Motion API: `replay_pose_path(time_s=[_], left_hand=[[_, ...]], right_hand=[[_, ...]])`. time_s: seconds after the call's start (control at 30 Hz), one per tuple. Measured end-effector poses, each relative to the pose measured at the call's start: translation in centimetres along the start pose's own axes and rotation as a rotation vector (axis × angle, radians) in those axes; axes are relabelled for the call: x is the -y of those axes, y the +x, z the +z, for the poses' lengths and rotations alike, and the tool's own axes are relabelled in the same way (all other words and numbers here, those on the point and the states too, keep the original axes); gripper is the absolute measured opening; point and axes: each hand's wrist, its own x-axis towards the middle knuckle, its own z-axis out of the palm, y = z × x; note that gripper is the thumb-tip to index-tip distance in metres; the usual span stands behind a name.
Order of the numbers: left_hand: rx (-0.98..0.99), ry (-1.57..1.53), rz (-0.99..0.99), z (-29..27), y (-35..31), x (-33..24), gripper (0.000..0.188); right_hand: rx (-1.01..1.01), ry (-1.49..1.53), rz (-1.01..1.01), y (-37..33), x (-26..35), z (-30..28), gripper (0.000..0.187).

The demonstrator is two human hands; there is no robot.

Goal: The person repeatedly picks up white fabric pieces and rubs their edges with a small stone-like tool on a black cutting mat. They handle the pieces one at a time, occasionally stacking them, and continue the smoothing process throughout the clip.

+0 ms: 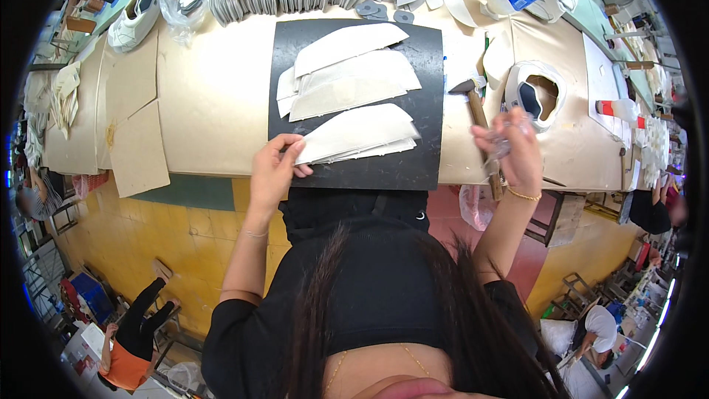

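Head view: my left hand point(275, 170) rests at the near edge of the table point(214, 103), fingers closed in a pinch on the left tip of the nearest stack of cream cut pieces point(358, 135). This stack lies on the black cutting mat point(428, 111), close to the mat's near edge. Its long axis runs roughly left to right along the table, rising slightly toward the far right; the narrow pointed end faces my left hand, the broad rounded end faces the right side of the mat. The stack extends to the right of my left hand, with the thumb under its tip.

Two further stacks of similar pieces point(347, 77) lie beyond it on the mat, with a like orientation.

My right hand point(513, 149) is raised near the table's near edge, right of the mat, fingers curled around a small clear object point(505, 144) that I cannot identify. A hammer point(476, 107) lies on the table just beside this hand, handle toward the near edge.
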Motion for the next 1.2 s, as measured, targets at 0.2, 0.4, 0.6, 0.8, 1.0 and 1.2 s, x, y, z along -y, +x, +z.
replay_pose_path(time_s=[0.2,0.4,0.6,0.8,1.0,1.2], left_hand=[[-0.113,0.573,0.084,0.0,0.4,-2.3,0.022],[-0.035,0.869,0.793,5.3,1.2,-3.4,0.031],[0.135,1.041,0.884,10.9,1.2,-0.9,0.053],[0.096,1.060,0.872,11.3,1.2,0.0,0.054],[0.045,1.076,0.898,11.7,1.4,0.6,0.051],[0.012,1.099,0.922,11.9,1.3,0.5,0.046]], right_hand=[[-0.134,-0.267,-0.176,0.4,0.0,0.0,0.010],[0.065,-0.942,-0.419,2.7,-5.3,5.1,0.016],[0.139,-1.050,-0.468,3.7,-7.6,6.3,0.021],[0.232,-1.159,-0.380,4.5,-6.8,6.6,0.021],[0.447,-1.282,-0.505,5.8,-5.4,6.4,0.018],[0.575,-1.353,-0.766,5.9,-4.8,6.6,0.021]])
